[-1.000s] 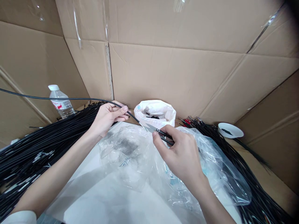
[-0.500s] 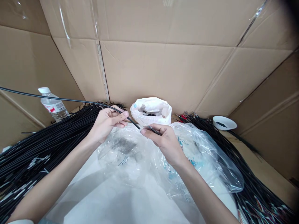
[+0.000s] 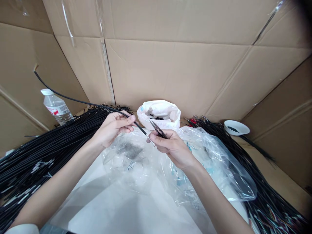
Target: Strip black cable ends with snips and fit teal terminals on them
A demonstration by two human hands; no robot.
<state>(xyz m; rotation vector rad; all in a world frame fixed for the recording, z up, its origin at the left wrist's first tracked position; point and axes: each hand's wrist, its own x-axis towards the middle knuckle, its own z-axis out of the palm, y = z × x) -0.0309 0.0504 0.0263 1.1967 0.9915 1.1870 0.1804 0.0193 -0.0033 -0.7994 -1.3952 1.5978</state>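
My left hand (image 3: pixel 117 126) is closed, pinching a black cable (image 3: pixel 80 102) between thumb and fingers. The cable arcs up to the left, where a short pale strand sticks out of its far end. Its near end, with a whitish stripped tip (image 3: pixel 149 138), slants down to the fingers of my right hand (image 3: pixel 170 146). Dark pointed tweezers (image 3: pixel 158 129) lie in that closed right hand, their two tips angled up and left with a small gap between them. Whether the right fingers also grip the cable tip is hard to tell.
Bundled black cables lie on the left (image 3: pixel 73 130) and on the right (image 3: pixel 234 152). A white bag (image 3: pixel 146 120) holding black bits stands at the back. A water bottle (image 3: pixel 57 109), white bowl (image 3: pixel 240 128) and clear plastic bag (image 3: pixel 234 178) are around. Cardboard walls (image 3: pixel 180 71) enclose the space.
The tweezers have turned in my right hand, so their tips now point up, off the cable. The cable has shifted, bringing its far end into view at the left.
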